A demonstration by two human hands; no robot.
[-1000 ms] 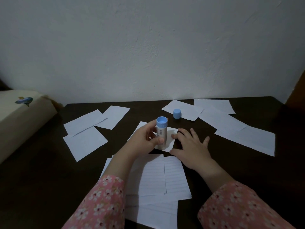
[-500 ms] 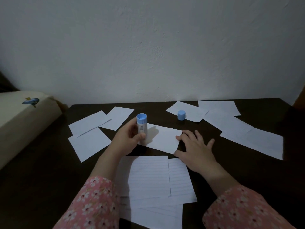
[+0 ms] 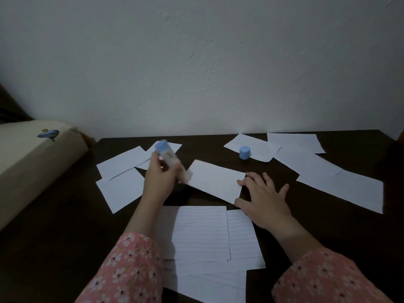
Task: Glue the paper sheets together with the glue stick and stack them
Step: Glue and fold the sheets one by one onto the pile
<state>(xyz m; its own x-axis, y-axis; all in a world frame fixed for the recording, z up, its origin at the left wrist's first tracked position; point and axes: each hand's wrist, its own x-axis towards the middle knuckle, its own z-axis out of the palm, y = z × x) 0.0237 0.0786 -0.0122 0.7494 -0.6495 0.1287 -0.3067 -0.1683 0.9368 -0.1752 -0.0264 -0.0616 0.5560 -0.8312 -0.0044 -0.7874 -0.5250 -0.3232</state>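
Observation:
My left hand [image 3: 158, 178] grips a glue stick [image 3: 169, 157] with a blue base; it is tilted and motion-blurred, its lower tip at the left edge of a small white sheet [image 3: 215, 180] in the middle of the dark table [image 3: 328, 232]. My right hand [image 3: 265, 200] lies flat with spread fingers, its fingertips on that sheet's right edge. The blue cap [image 3: 244, 152] stands apart at the back, by a sheet's edge. A stack of lined sheets [image 3: 205, 235] lies near me between my arms.
Loose white sheets lie at the back left [image 3: 121, 186] and the back right [image 3: 341, 182]. A beige cushioned block [image 3: 24, 162] adjoins the table's left side. A white wall rises behind the table.
My left hand has carried the glue stick leftward across the small sheet to its left edge and tilted it. My right hand has stayed on the sheet's right edge.

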